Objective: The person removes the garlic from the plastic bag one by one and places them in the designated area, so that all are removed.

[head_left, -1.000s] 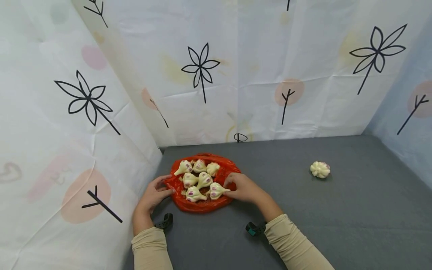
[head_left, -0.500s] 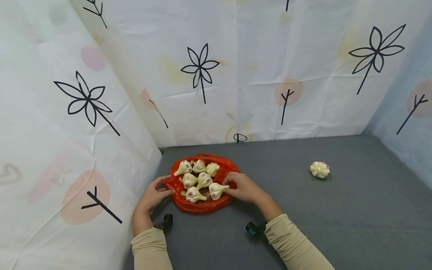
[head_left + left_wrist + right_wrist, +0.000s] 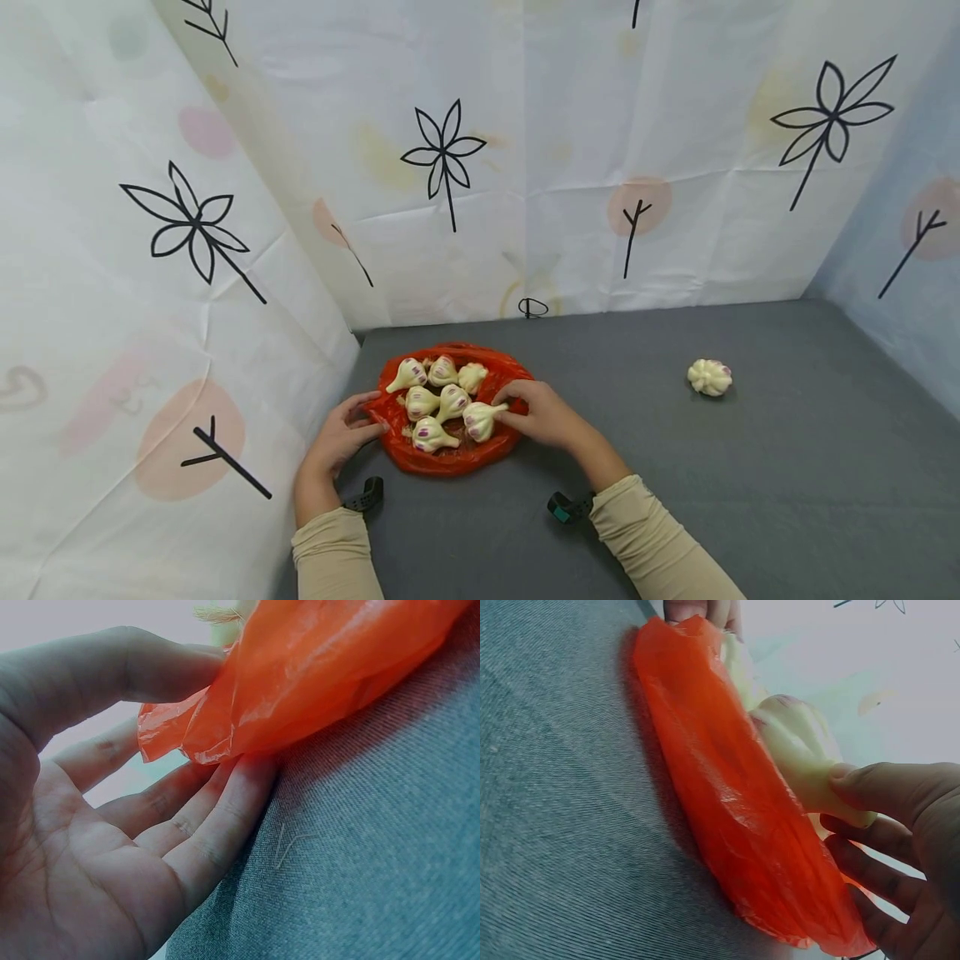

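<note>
A red plastic bag (image 3: pixel 450 462), its mouth spread wide, lies on the table with several garlic bulbs in it, cream with purple streaks. At its left side my left hand (image 3: pixel 341 433) pinches the bag's edge between thumb and fingers; the left wrist view shows the thin plastic (image 3: pixel 315 682) folded there. From the right, my right hand (image 3: pixel 543 415) pinches the stem of the nearest right garlic bulb (image 3: pixel 480 421). In the right wrist view, thumb and index finger meet on that bulb's stem (image 3: pixel 840 806), while the other fingers touch the bag's outer side (image 3: pixel 720 795).
One more garlic bulb (image 3: pixel 709 377) lies alone on the grey cloth-covered table (image 3: pixel 750 483), far to the right. White patterned sheets (image 3: pixel 570 167) stand behind and to the left, close to the bag's side of the table.
The pinched garlic bulb has tilted a little, its stem end shifting slightly up in the view along with my right hand. My left hand stays in place on the bag's edge.
</note>
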{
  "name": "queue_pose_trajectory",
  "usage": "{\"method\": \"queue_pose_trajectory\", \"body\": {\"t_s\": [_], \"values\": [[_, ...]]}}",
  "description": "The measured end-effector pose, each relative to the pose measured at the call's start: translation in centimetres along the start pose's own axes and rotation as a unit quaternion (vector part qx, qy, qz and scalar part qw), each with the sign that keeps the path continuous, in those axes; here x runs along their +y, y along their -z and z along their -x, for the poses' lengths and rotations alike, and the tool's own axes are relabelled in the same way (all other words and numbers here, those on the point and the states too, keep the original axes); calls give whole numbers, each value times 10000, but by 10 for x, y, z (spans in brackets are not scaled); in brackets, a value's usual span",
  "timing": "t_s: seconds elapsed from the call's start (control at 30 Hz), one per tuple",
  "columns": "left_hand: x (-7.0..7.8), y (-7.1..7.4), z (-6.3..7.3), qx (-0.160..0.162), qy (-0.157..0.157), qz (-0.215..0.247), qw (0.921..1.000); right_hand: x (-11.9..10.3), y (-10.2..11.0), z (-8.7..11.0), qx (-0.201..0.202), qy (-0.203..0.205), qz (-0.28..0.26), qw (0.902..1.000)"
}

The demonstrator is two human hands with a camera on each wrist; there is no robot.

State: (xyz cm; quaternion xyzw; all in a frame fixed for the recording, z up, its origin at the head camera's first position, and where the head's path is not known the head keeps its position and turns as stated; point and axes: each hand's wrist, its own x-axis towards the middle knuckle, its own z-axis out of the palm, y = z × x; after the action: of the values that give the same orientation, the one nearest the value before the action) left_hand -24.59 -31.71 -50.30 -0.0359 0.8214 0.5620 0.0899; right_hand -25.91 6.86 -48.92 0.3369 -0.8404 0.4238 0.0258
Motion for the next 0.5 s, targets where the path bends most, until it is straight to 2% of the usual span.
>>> {"method": "queue_pose_trajectory", "body": {"t_s": [0.23,0.5], "values": [[-2,1,1,-12,-58,-1,10000,1,11,0,284,-93,-165,9994],[-2,1,0,-8,-44,-4,10000,4,38,8,696,-292,-611,9953]]}}
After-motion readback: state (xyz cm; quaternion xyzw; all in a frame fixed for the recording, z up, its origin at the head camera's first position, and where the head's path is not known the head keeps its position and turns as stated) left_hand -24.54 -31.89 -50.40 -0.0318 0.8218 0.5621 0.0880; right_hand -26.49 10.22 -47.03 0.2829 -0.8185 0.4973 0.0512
